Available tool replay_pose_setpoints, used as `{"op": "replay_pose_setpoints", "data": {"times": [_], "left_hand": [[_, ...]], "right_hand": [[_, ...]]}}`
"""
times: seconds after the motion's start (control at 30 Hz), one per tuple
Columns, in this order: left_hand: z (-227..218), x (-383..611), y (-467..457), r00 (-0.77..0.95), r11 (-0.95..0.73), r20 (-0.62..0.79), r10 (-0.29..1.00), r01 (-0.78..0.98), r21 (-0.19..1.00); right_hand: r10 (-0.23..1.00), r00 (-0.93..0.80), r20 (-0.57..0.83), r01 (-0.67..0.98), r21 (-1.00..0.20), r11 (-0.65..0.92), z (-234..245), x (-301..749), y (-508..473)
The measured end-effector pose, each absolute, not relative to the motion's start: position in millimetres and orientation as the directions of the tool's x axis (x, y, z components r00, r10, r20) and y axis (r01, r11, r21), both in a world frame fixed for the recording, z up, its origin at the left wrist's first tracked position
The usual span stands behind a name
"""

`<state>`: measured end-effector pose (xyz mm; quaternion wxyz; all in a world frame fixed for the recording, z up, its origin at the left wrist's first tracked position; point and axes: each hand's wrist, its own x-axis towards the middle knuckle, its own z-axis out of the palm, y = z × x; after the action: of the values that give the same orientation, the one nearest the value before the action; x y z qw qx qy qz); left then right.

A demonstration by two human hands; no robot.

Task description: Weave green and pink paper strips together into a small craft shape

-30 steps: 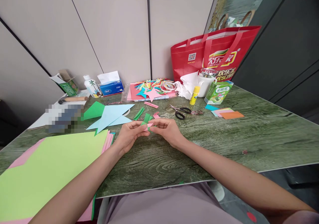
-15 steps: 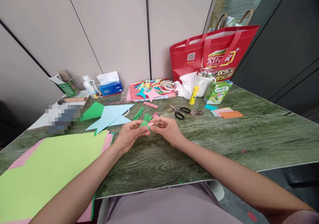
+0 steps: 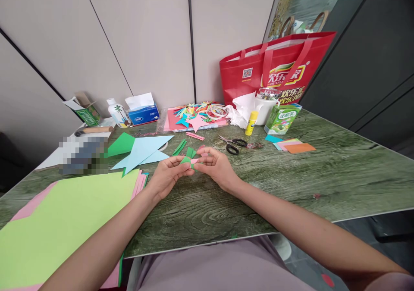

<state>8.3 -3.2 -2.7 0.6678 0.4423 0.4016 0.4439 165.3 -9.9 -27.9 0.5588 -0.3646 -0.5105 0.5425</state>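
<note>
Both hands meet above the middle of the green wood-grain table [image 3: 323, 174]. My left hand [image 3: 168, 175] and my right hand [image 3: 217, 167] pinch a small folded piece of green and pink paper strips [image 3: 191, 158] between their fingertips. The fingers of both hands are closed on it. Loose green strips [image 3: 180, 147] and a pink strip [image 3: 195, 136] lie just beyond the hands.
Large light-green and pink sheets [image 3: 61, 222] lie at the left, light-blue cut paper [image 3: 144, 149] behind them. Scissors [image 3: 233, 143], a glue stick [image 3: 249, 123], a green carton [image 3: 282, 118], a red bag [image 3: 278, 71], a tissue box [image 3: 142, 110] and coloured cut-outs [image 3: 197, 113] stand along the back.
The hands have barely shifted; the right hand's fingers have risen a little over the folded strips. The view has drifted slightly.
</note>
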Motion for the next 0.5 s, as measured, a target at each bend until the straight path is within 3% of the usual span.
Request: {"op": "replay_pose_setpoints", "data": {"times": [0.5], "left_hand": [[-2.0,7.8,-3.6,0.3,0.205,-0.134,0.945,-0.221,0.954]], "right_hand": [[0.969,-0.035,0.245,-0.145,-0.961,0.237,-33.9,164.7,-8.9]]}}
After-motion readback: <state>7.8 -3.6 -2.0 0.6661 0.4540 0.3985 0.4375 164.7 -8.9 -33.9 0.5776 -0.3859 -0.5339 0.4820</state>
